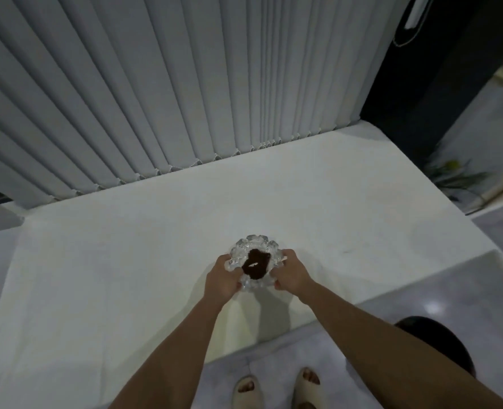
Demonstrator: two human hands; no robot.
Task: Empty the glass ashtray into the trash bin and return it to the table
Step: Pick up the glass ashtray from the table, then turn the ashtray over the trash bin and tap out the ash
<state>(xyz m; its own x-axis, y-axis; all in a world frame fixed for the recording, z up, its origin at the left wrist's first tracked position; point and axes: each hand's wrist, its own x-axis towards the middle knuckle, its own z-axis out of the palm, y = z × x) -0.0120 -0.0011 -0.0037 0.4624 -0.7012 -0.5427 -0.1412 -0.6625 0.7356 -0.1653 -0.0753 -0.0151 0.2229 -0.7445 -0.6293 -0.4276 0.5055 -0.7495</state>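
Both bare hands grip a round, knobbly clear-glass ashtray (255, 264) from opposite sides. On its left rim the left hand (222, 279) has its fingers curled around the edge; on the right rim the right hand (291, 273) does the same, with the thumb lying across the top. Each hand is closed on the glass, and the bare forearms reach in from the bottom of the view.

Nearest the camera, a pair of beige open-toed slippers (278, 389) stands on the pale glossy floor (439, 290). A dark round bin (439, 340) sits on the floor to the right — partly hidden behind the right forearm, so its contents cannot be made out.

Inside the ashtray lies a dark brown mound of ash-like debris (255, 263) with a small pale fleck on it. The ashtray is over the near middle of a table covered in a white cloth (126, 261); a shadow falls on the cloth just below it, but whether the glass rests on the cloth or is lifted slightly cannot be told.

Beyond the table's far edge hang pale grey vertical blinds (156, 84), their hems meeting the tabletop. At far right stands a dark panel (415, 84), with a blurred green plant (453, 172) near its foot.
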